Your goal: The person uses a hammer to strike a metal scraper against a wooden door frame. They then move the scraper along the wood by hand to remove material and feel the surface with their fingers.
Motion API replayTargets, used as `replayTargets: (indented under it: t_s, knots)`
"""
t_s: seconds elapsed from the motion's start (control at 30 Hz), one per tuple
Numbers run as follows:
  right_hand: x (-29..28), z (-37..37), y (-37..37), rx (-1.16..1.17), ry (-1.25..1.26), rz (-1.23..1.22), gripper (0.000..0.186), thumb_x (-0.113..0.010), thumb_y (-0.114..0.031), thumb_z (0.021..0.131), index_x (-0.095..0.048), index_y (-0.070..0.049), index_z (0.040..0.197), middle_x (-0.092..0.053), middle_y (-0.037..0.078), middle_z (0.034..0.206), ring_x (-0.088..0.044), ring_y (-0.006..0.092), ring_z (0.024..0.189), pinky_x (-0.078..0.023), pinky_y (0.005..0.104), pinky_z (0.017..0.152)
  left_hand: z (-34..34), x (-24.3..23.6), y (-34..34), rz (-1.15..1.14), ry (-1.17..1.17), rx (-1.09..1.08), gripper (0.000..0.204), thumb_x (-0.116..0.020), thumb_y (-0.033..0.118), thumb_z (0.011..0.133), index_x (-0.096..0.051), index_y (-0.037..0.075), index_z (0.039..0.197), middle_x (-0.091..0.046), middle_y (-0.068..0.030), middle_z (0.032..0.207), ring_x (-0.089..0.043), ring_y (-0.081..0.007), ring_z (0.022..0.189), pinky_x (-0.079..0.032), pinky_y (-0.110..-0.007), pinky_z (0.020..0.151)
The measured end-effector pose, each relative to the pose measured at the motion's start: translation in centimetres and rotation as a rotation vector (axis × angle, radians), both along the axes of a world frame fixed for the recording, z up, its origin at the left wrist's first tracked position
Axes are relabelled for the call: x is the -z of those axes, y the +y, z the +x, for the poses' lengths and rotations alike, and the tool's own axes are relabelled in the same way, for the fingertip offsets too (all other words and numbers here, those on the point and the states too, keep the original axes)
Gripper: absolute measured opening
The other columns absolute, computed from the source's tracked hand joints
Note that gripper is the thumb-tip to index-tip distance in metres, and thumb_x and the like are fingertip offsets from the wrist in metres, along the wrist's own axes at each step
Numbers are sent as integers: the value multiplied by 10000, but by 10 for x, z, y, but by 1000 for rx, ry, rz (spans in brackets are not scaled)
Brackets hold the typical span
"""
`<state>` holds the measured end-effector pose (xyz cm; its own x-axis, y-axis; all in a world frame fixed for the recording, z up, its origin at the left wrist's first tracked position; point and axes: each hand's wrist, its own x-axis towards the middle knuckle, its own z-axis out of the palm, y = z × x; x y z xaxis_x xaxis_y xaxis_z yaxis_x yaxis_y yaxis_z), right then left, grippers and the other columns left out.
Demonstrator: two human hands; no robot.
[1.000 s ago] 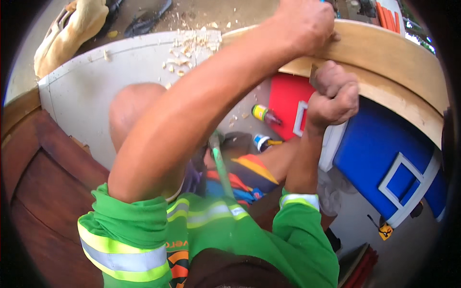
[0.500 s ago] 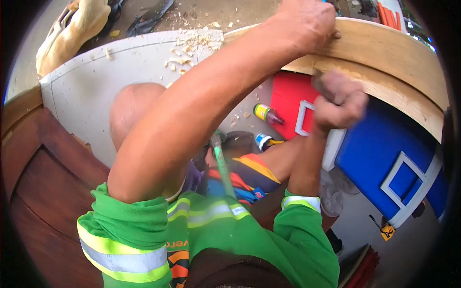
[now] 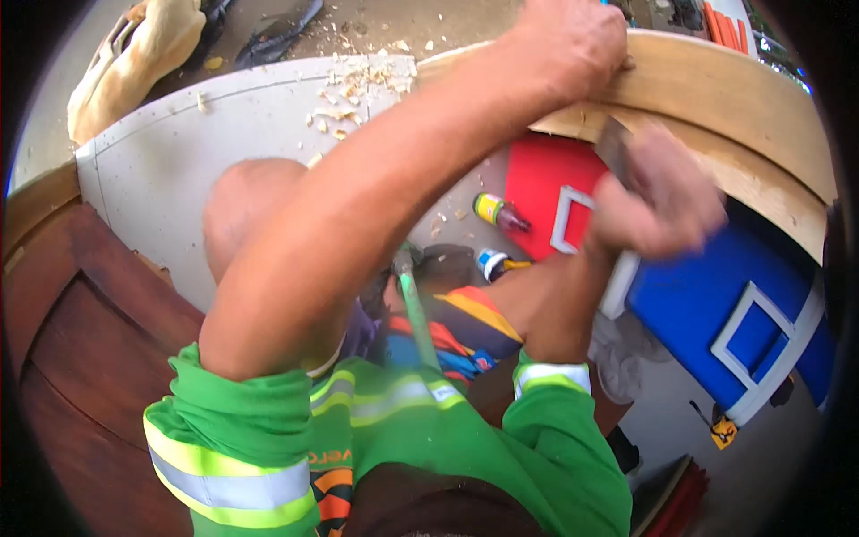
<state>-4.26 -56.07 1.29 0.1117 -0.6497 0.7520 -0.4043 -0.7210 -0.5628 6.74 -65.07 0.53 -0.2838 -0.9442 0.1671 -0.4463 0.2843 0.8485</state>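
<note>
My left hand (image 3: 577, 45) is closed at the top edge of the curved wooden panel (image 3: 716, 80). A small blue bit shows above its knuckles; what the fingers hold is mostly hidden. Below it, my right hand (image 3: 667, 192) is smeared by motion, its fingers curled round a dark block-like piece (image 3: 613, 143). That piece lies in front of the panel's lower edge, and I cannot tell whether they touch. The panel is pale, with a dark groove along its length.
Wood shavings (image 3: 358, 85) litter the grey board. A brown bottle (image 3: 510, 215) and a white-and-blue container (image 3: 490, 264) stand beside red and blue panels (image 3: 689, 286). A green-handled tool (image 3: 413, 304) leans at my lap. A dark brown door (image 3: 98, 358) is at left, a pale tan animal (image 3: 134, 72) beyond.
My right hand has shifted a little to the right and slightly down, bringing the dark piece into clearer view. My left hand has stayed almost in place.
</note>
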Motion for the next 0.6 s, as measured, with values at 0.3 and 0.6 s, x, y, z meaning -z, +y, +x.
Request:
replayTargets:
  t_s: [0.3, 0.6]
  knots:
    - [13, -17, 2, -164, -95, 186, 403, -385, -328, 998, -378, -99, 667, -333, 15, 521, -284, 144, 441, -276, 312, 447, 1, -6, -7, -48, 3, 10, 301, -681, 332, 846, -734, 36, 833, -708, -217, 887, -708, -342, 837, -570, -433, 717]
    - [47, -40, -15, 15, 181, -108, 388, -412, -303, 969, -401, -85, 649, -395, 49, 547, -344, 202, 464, -338, 349, 474, -13, -21, 7, -85, -335, -265, 276, -709, 305, 826, -730, 30, 836, -707, -213, 865, -709, -335, 820, -572, -422, 704]
